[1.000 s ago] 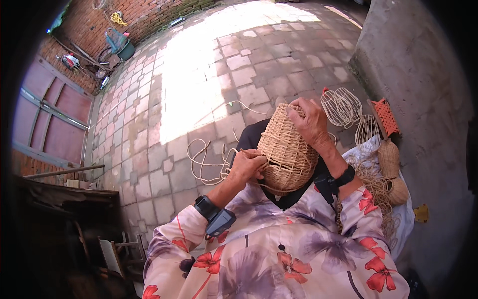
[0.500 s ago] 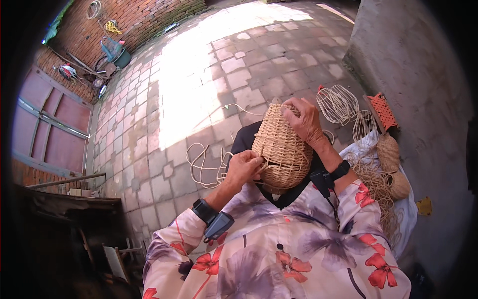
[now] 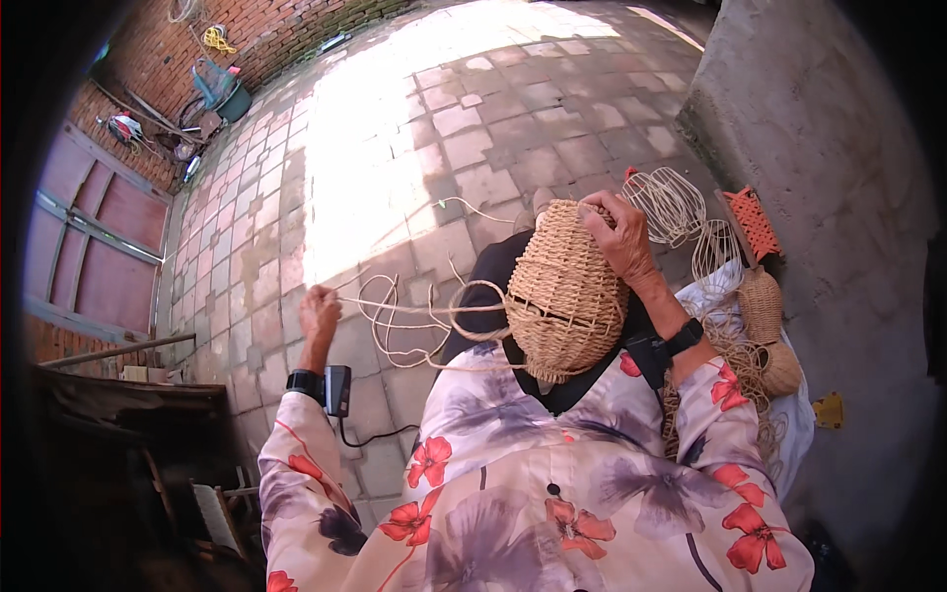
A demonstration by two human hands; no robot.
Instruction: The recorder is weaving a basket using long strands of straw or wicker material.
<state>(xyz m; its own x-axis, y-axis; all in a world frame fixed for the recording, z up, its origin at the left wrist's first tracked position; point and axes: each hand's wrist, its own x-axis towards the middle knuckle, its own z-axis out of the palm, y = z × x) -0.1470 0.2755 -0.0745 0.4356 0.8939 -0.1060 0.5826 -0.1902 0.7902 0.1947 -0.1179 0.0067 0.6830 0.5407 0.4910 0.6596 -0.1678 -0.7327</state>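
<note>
An oval woven basket of tan cord lies in my lap, its narrow end away from me, with a dark slit across its wider part. My right hand is closed on the narrow far end. My left hand is out to the left, away from the basket, pinching a tan cord that stretches from the basket's left side. Loose loops of the cord hang over my dark-clad left leg and the paving.
At right, wire frames, an orange woven piece, finished woven pieces and tangled cord lie on white sacking beside a concrete wall. A dark wooden piece of furniture stands at lower left, a metal door behind it.
My left hand has moved from the basket's left side far out to the left, drawing the cord with it. My right hand still grips the far end.
</note>
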